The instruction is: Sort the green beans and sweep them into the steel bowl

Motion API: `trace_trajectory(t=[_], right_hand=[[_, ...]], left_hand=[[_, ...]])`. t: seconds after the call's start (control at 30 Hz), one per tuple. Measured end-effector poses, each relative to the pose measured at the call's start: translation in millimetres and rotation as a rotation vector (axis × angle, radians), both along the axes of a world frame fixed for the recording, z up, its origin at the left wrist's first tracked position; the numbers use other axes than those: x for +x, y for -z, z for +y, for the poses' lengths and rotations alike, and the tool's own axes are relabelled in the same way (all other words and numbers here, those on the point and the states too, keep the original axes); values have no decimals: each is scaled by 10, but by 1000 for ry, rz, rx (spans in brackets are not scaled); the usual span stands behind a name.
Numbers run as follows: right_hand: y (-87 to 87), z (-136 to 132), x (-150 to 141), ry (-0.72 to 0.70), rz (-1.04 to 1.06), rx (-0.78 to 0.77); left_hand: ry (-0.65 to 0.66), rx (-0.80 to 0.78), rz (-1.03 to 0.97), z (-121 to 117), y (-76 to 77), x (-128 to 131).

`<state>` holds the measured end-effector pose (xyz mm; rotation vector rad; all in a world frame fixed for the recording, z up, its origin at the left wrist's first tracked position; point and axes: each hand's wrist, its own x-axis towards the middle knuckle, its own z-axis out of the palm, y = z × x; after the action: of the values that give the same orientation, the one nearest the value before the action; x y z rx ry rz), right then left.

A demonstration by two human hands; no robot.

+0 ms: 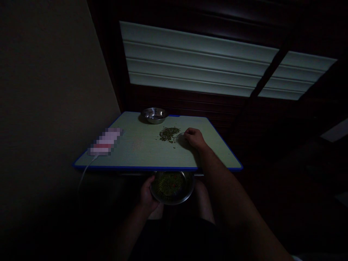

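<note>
My left hand (149, 194) grips the rim of a metal bowl (187, 195) below the table's front edge. Small green grains, perhaps beans, lie in this bowl with a few reddish specks among them. Over the tabletop, my right hand (193, 137) is closed on a thin, pale, spoon-like utensil (178, 137). Its tip meets the right side of a loose pile of small greenish-brown grains (169, 133). Dim light hides the utensil's exact shape.
A shiny metal bowl (154, 115) stands at the back of the pale green table (141, 157), which has a blue edge. On the left lies a blurred-out pinkish device (106, 141) with a white cable (85, 172) hanging over the edge. A wall rises at left, slatted panels behind.
</note>
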<state>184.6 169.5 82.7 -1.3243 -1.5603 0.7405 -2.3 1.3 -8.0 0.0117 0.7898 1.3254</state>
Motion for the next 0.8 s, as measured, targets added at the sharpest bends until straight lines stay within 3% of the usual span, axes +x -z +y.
trace_trajectory(t=[0.17, 0.5, 0.8], right_hand=[[-14, -20, -17, -17, -13, -39], [29, 34, 31, 109, -93, 31], [17, 13, -4, 11, -24, -3]], left_hand=[[2, 2, 5, -4, -18, 4], [-11, 5, 22, 2, -23, 7], [-4, 6, 14, -2, -3, -1]])
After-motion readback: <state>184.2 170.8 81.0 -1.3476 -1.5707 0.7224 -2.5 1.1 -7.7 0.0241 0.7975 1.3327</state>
